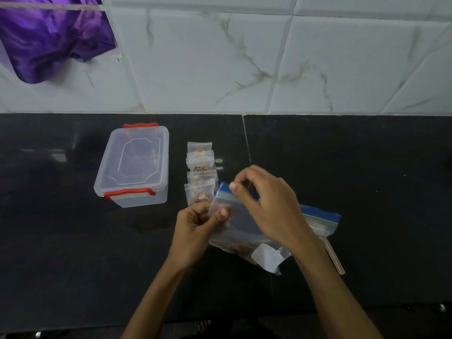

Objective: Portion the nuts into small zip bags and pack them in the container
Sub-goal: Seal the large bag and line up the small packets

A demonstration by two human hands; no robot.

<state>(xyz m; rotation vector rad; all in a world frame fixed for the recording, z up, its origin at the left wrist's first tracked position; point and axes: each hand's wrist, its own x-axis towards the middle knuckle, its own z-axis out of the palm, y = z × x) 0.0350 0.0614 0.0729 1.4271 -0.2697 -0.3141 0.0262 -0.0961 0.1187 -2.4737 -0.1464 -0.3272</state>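
A clear plastic container (133,165) with red latches stands closed on the dark counter at the left. Beside it lies a row of several small zip bags (200,172) holding nuts. A large zip bag with a blue top strip (244,228) lies in front of them, with a few nuts in its lower part. My left hand (198,226) pinches a small clear bag at the large bag's left edge. My right hand (266,199) is above the large bag, its thumb and fingertips pinched together at the blue strip.
A wooden stick (333,255) lies on the counter right of the large bag. A white marbled tile wall (269,57) rises behind the black counter (367,179), and purple cloth (49,37) hangs at the top left.
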